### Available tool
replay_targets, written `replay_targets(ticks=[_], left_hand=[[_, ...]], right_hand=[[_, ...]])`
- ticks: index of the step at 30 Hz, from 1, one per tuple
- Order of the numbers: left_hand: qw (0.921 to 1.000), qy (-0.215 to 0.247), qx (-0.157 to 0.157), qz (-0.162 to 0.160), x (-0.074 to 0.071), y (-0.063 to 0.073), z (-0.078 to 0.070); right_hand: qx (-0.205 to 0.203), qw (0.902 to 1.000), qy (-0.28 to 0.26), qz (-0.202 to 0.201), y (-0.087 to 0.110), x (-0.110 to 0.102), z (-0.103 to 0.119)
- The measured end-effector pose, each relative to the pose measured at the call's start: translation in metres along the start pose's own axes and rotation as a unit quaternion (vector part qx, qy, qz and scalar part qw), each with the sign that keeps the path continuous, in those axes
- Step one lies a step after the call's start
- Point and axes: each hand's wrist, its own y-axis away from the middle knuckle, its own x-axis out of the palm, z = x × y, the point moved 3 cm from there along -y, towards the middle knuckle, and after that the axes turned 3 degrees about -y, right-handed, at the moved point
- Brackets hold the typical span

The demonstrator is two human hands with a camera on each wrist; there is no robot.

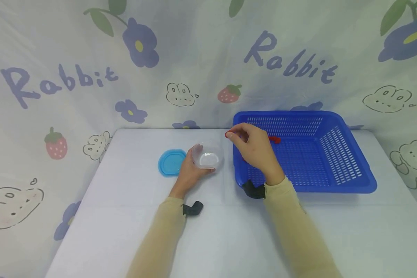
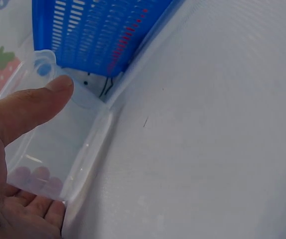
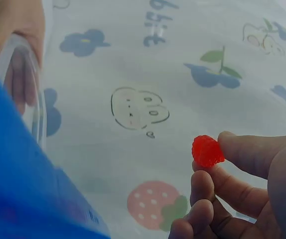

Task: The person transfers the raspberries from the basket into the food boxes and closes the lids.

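Note:
In the head view my left hand (image 1: pixel 190 172) grips a clear plastic container (image 1: pixel 209 159) standing on the white table. The left wrist view shows my thumb (image 2: pixel 43 102) over one side of it and the other fingers around the opposite side. My right hand (image 1: pixel 256 148), raised above the left rim of a blue basket (image 1: pixel 359 170), pinches a red raspberry (image 3: pixel 208 151) between thumb and fingertips. More red pieces (image 1: pixel 274 139) lie inside the basket, partly hidden behind the right hand. A light blue lid (image 1: pixel 171 163) lies flat just left of the container.
The white table (image 1: pixel 229 239) runs back to a printed curtain (image 1: pixel 201 50) with rabbits, flowers and strawberries. The basket takes up the right rear of the table, its slotted walls rising close to the container. A dark strap piece (image 1: pixel 193 208) sticks out at the left cuff.

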Motion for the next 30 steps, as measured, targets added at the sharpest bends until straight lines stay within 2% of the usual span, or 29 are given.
replay_targets(ticks=[12,21,30], left_hand=[[1.0,0.006,0.006,-0.003,0.0,-0.001,0.0],[1.0,0.001,-0.007,-0.001,0.0,-0.001,0.001],[0.9995,0.007,0.031,-0.001,-0.002,-0.003,0.002]], right_hand=[[-0.014,0.9998,-0.015,0.005,0.005,0.034,0.011],[-0.034,0.9994,-0.004,0.008,0.011,0.059,0.014],[-0.026,0.9995,0.009,0.014,0.014,0.08,0.017]])
